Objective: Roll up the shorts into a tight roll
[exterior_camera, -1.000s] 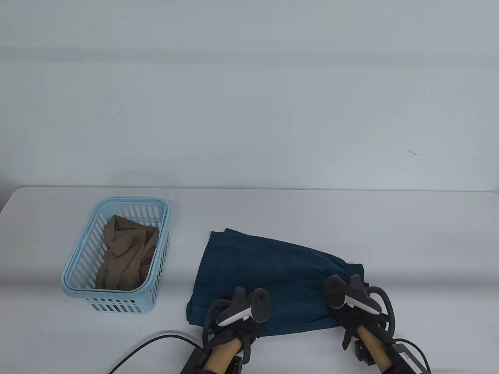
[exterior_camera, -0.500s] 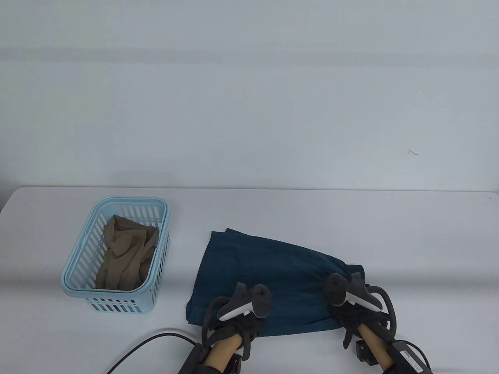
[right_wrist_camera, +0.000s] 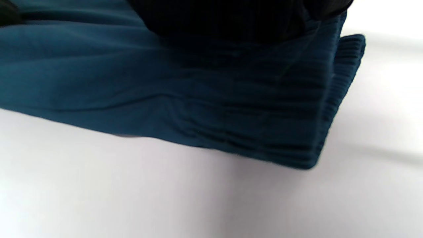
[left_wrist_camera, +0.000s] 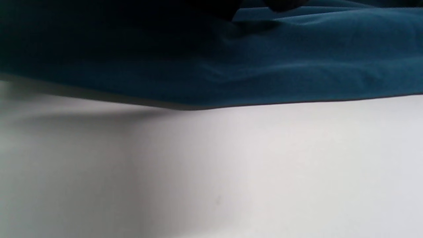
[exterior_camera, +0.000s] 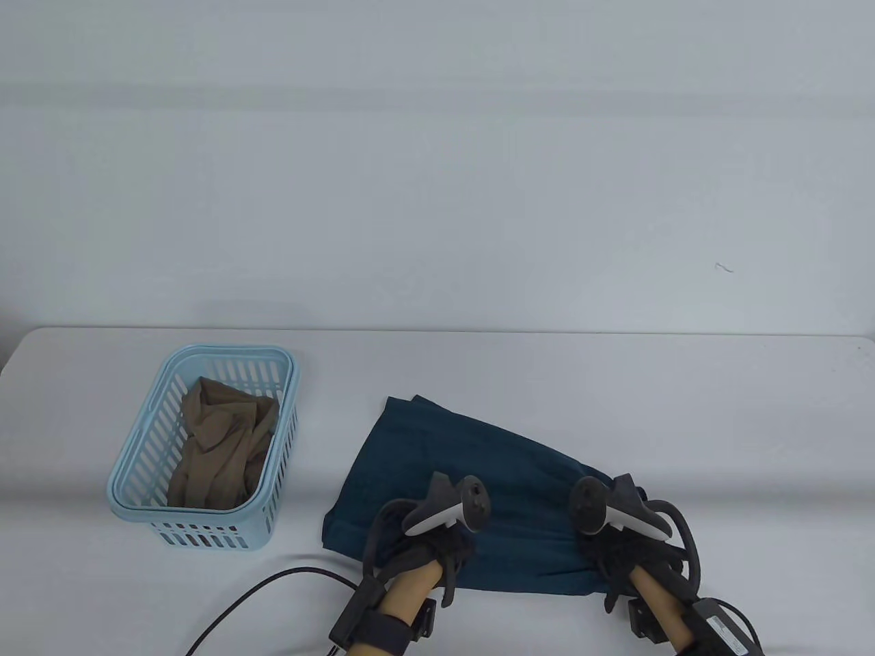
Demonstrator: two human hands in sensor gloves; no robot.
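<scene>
Dark teal shorts (exterior_camera: 472, 471) lie folded flat on the white table (exterior_camera: 683, 396), with the ribbed waistband (right_wrist_camera: 343, 82) at the right end. My left hand (exterior_camera: 437, 543) rests on the near left part of the shorts. My right hand (exterior_camera: 615, 547) rests on the near right part, by the waistband. The trackers hide the fingers of both hands in the table view. The left wrist view shows the near edge of the shorts (left_wrist_camera: 264, 66) over the table. The right wrist view shows the glove lying on top of the fabric (right_wrist_camera: 132, 82).
A light blue slotted basket (exterior_camera: 137, 492) stands at the left and holds a crumpled tan garment (exterior_camera: 219, 444). A black cable (exterior_camera: 260, 601) runs along the table's front edge, left of my left arm.
The shorts have turned: the far left corner moved right and the near edge slants more. My left hand moved right and away from me on the fabric. My right hand stayed almost still.
</scene>
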